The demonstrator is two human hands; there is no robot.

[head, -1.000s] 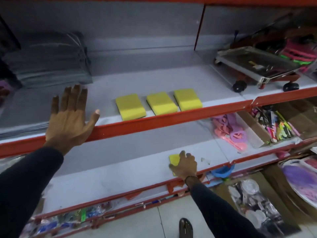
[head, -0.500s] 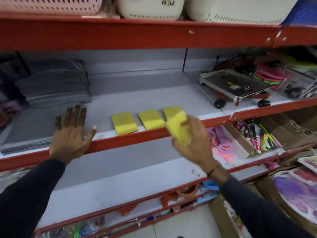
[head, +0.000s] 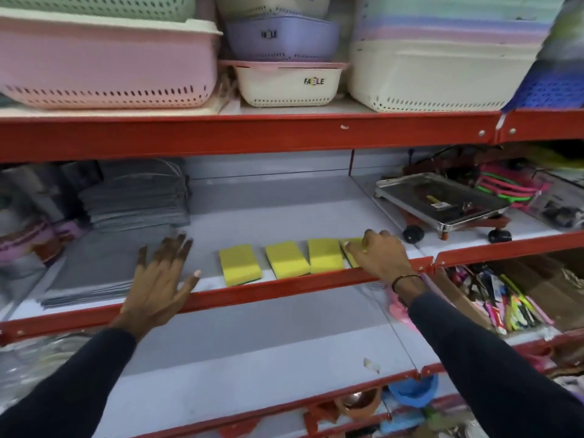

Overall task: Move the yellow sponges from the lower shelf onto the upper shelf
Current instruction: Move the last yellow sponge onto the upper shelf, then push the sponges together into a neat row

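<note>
Four yellow sponges (head: 325, 256), upper shelf (head: 284, 213).

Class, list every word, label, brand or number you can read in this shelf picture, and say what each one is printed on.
"FABLE": dark letters, the middle one a coloured mark and unsure, on the front of the cream plastic basket on the top shelf.
Blurred dark logo on the lilac plastic basket stacked above it: too smeared to read.
Small yellow tag on the steel wheeled tray: too small to read.
Nothing else is readable.
</note>
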